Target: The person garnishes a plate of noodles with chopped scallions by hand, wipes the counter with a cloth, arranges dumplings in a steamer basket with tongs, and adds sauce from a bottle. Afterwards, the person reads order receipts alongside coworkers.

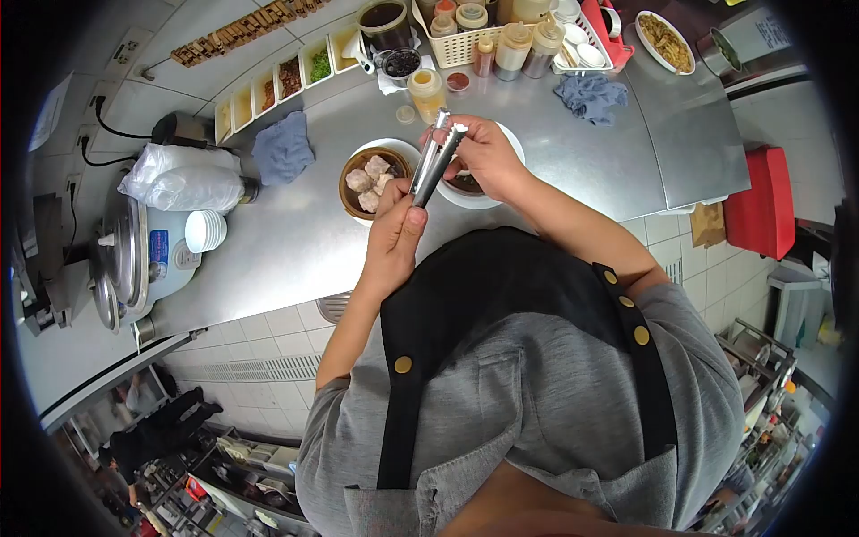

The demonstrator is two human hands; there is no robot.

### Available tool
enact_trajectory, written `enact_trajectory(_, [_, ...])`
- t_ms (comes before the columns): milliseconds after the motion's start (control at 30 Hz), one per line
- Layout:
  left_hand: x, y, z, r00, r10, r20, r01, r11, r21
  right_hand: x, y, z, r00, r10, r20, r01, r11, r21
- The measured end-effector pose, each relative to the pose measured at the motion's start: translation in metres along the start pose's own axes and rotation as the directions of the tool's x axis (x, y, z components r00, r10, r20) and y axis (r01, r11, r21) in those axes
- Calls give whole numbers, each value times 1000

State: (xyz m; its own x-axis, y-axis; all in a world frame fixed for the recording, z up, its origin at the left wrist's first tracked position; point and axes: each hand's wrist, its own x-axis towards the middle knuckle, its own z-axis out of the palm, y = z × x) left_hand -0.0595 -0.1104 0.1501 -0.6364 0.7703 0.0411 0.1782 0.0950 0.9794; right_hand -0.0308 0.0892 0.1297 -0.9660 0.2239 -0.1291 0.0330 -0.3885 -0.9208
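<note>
My left hand [395,234] is closed round the lower end of metal tongs [433,166], which point up and away from me. At the tongs' upper end, my right hand [483,154] has its fingers bent close to the tips; whether it pinches something small and white there is hard to tell. Left of the tongs, a round steamer basket [346,195] on a white plate holds several pale dumplings [361,181]. A second white plate [514,143] with a dark round container lies partly hidden under my right hand.
Sauce bottles [513,49] and a white basket [455,51] stand at the counter's back. Topping trays [288,80] line the back left. Blue cloths [283,148] lie on both sides. White cups [205,231] and a cooker stand left, a noodle dish [665,42] back right.
</note>
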Motion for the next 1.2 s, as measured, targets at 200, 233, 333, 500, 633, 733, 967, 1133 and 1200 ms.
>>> enact_trajectory(200, [0, -24, -7, 996, 43, 79, -59, 977, 207, 1, 19, -7, 958, 283, -38, -282, 959, 27])
enact_trajectory(233, [3, -29, -16, 996, 36, 77, -52, 976, 213, 1, 26, -15, 943, 333, 2, -333, 942, -34])
enact_trajectory(333, [15, -32, -50, 999, 25, 37, -43, 792, 609, -16, 36, -40, 971, 232, -54, -236, 969, -77])
enact_trajectory(500, [30, -13, -123, 992, 121, 37, -70, 281, 957, -55, 83, -149, 798, -325, -507, -2, 840, -543])
enact_trajectory(633, [40, -6, -137, 994, -73, 78, -83, -69, 994, -105, 111, -222, 619, -439, -651, -226, 694, -683])
enact_trajectory(733, [46, -11, -141, 992, -78, 97, -91, 73, 993, -128, 131, -249, 591, -492, -639, -265, 630, -730])
enact_trajectory(967, [50, -7, -150, 970, -148, 193, -213, -134, 968, -121, 142, -236, 533, -652, -539, -421, 348, -838])
enact_trajectory(1133, [62, -5, -143, 925, -71, 374, -379, -270, 885, -121, 141, -236, 543, -662, -516, -470, 270, -840])
enact_trajectory(1200, [68, -12, -144, 917, -97, 386, -397, -303, 867, -121, 141, -236, 548, -655, -520, -475, 267, -838])
